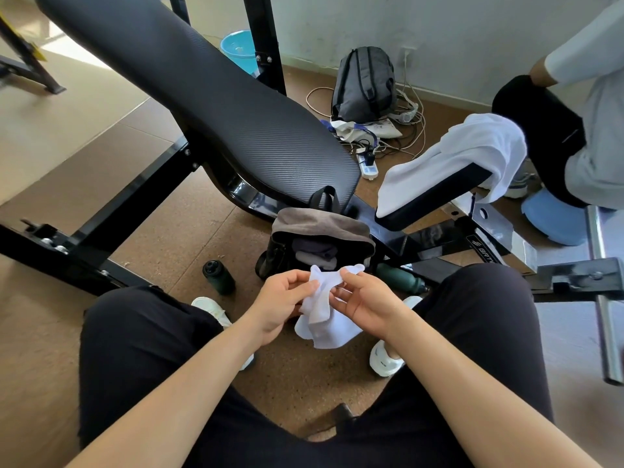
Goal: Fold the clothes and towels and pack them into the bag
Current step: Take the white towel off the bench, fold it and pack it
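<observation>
left hand (283, 298): fingers (304, 286) pinch the white sock (324, 315).
right hand (366, 298): fingers pinch it too.
white sock: hangs between both hands.
bag (317, 219): open, just beyond the fingers.
towel (466, 153): well beyond, to the right.

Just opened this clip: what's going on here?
A seated person pinches white socks between the left hand and right hand, just in front of an open bag on the floor. Folded clothes, dark and grey, already lie inside the bag. A white towel is draped over the bench pad to the right, not yet packed.
</observation>
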Motion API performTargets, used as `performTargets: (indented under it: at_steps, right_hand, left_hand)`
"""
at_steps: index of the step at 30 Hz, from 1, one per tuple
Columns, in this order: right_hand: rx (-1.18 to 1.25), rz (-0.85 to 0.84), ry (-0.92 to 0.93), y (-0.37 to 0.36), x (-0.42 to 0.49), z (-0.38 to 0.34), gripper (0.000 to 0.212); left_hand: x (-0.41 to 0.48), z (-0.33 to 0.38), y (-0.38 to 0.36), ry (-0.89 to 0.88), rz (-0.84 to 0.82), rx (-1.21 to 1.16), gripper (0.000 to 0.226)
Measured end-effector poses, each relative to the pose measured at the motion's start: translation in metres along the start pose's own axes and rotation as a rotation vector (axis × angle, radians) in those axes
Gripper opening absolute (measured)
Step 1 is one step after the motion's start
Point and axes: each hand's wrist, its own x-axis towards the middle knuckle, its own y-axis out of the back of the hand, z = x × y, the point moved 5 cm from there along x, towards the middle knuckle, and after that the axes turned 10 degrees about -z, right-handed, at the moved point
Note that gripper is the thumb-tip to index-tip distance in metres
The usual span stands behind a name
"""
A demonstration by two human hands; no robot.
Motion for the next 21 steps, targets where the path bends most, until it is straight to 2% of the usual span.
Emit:
performTargets:
  at_steps: [4, 9, 14, 17, 21]
  right_hand:
    - [0.009, 0.043, 0.022, 0.004, 0.002, -0.001, 0.011]
    - [-0.008, 0.015, 0.031, -0.003, 0.0, 0.002, 0.024]
    - [-0.069, -0.101, 0.042, -0.016, -0.006, 0.0, 0.012]
    - [-0.146, -0.125, 0.055, -0.021, -0.009, -0.001, 0.018]
    - [-0.381, -0.123, 0.14, -0.02, -0.011, -0.004, 0.019]
  left_hand:
    - [0.0, 0.001, 0.006, -0.024, 0.051, -0.014, 0.017]
    - [0.0, -0.001, -0.005, -0.008, 0.004, -0.038, 0.017]
    - [0.001, -0.001, -0.006, 0.016, 0.016, -0.018, 0.031]
    - [0.001, -0.002, -0.005, 0.045, -0.004, -0.041, 0.025]
    - [-0.001, -0.002, -0.003, 0.069, -0.004, -0.129, 0.011]
